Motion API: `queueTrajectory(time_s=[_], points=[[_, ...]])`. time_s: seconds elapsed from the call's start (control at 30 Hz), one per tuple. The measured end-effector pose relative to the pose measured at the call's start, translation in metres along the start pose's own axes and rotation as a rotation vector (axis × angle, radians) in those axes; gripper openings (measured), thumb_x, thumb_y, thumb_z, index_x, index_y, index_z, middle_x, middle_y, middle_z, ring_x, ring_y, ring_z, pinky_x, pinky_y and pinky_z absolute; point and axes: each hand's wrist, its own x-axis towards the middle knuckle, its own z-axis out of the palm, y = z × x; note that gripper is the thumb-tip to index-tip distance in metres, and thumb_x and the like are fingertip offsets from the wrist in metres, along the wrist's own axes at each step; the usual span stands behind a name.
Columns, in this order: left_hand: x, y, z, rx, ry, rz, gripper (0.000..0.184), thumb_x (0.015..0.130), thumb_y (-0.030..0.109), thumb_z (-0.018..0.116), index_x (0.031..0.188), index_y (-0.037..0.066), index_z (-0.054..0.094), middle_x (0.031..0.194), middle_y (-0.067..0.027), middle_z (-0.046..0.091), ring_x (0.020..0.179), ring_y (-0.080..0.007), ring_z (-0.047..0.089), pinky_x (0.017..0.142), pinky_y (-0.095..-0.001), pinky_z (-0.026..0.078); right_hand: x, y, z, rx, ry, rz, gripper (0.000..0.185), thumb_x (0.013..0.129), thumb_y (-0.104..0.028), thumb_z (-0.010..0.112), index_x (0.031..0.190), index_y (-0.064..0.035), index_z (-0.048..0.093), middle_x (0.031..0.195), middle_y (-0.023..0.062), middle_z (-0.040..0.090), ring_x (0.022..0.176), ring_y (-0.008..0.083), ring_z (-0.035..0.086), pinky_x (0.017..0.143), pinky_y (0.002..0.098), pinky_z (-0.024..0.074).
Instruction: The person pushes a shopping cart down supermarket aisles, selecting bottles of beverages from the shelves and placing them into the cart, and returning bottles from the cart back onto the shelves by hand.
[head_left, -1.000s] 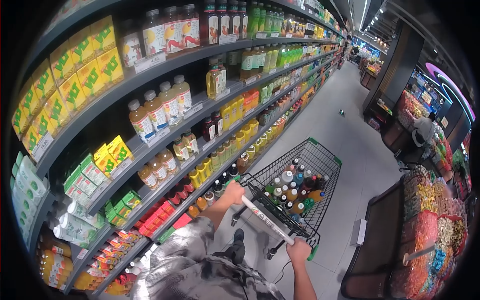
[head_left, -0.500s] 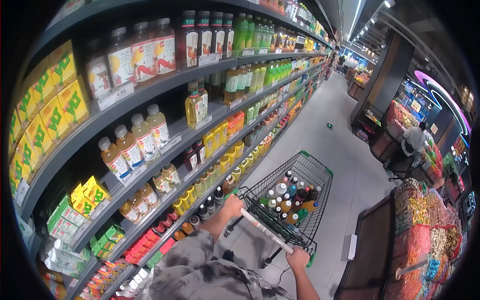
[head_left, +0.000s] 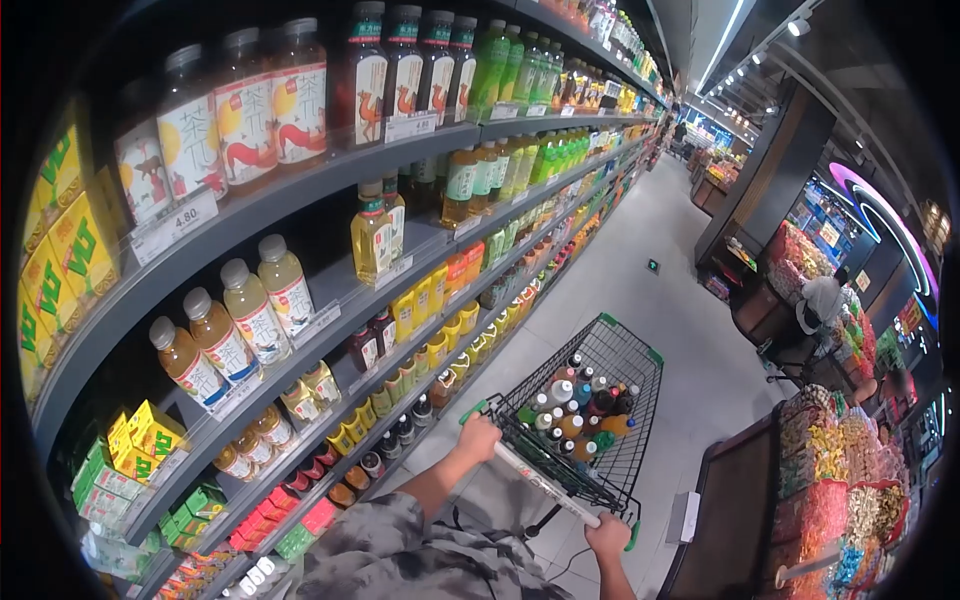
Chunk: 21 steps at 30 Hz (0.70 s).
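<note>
Handlebar (head_left: 540,482) held at both ends. Left hand (head_left: 480,437) wrapped round it near the left end, just beside the green end piece; right hand (head_left: 608,536) curled round near the right end. Both look closed on the bar; finger undersides hidden, so can't tell how tight.

Shopping cart (head_left: 632,338) right in front of the person, nose pointing up the aisle. Inside, a loose cluster of bottles (head_left: 573,410), mixed cap colours, packed side by side, mostly caps up.

Doing this well, my judgement: load both hands evenly, wrists relaxed, steer with small differences between the two hands. No jerks; bottles look unsecured and could knock or topple. Aim for the middle of the floor (head_left: 660,225), giving room to the shelving (head_left: 290,188) at left and the candy stand (head_left: 735,480) at right. White box (head_left: 683,517) on the stand's near side sits close to the cart's right side, worth watching.

Farther out: shelved tea bottles (head_left: 190,115) above a 4.80 price tag (head_left: 172,226), yellow cartons (head_left: 75,250) at far left. Up ahead on the right, a person in a light top (head_left: 822,298) beside more candy, then a dark pillar (head_left: 768,170).
</note>
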Motion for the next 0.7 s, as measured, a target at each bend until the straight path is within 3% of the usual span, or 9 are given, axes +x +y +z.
queueTrajectory(time_s=[0.2, 0.27, 0.47, 0.7], points=[[0.014, 0.005, -0.004, -0.046, -0.008, 0.008, 0.009, 0.065, 0.012, 0.065, 0.073, 0.015, 0.070, 0.079, -0.0023, 0.066, 0.088, -0.0207, 0.060, 0.082, -0.0363, 0.037, 0.023, 0.013, 0.007, 0.007, -0.007, 0.016, 0.019, 0.060, -0.028, 0.071, 0.061, -0.0117, 0.061, 0.064, 0.0115, 0.063, 0.061, 0.0324, 0.063, 0.056, 0.0432, 0.0496], [0.017, 0.006, 0.002, -0.067, 0.122, 0.063, 0.010, 0.065, 0.012, 0.065, 0.074, 0.014, 0.068, 0.079, -0.0026, 0.065, 0.087, -0.0212, 0.059, 0.081, -0.0367, 0.037, 0.026, 0.019, 0.006, 0.000, 0.023, -0.016, 0.019, 0.059, -0.027, 0.071, 0.061, -0.0116, 0.061, 0.064, 0.0116, 0.063, 0.061, 0.0326, 0.063, 0.056, 0.0434, 0.0494], [0.025, 0.010, 0.003, -0.128, 0.224, 0.082, 0.014, 0.061, 0.009, 0.064, 0.074, 0.014, 0.066, 0.078, -0.0018, 0.060, 0.086, -0.0213, 0.056, 0.080, -0.0359, 0.037, 0.040, 0.023, 0.002, 0.049, -0.004, -0.050, 0.018, 0.062, -0.024, 0.069, 0.062, -0.0092, 0.059, 0.065, 0.0136, 0.061, 0.063, 0.0359, 0.061, 0.057, 0.0462, 0.0472], [0.034, 0.023, 0.008, -0.100, 0.169, 0.048, 0.012, 0.063, 0.011, 0.066, 0.074, 0.016, 0.067, 0.078, 0.0000, 0.061, 0.086, -0.0195, 0.056, 0.082, -0.0361, 0.037, 0.051, 0.041, 0.002, 0.068, 0.005, -0.016, 0.018, 0.061, -0.022, 0.069, 0.061, -0.0084, 0.058, 0.065, 0.0145, 0.061, 0.063, 0.0377, 0.060, 0.057, 0.0473, 0.0470]])
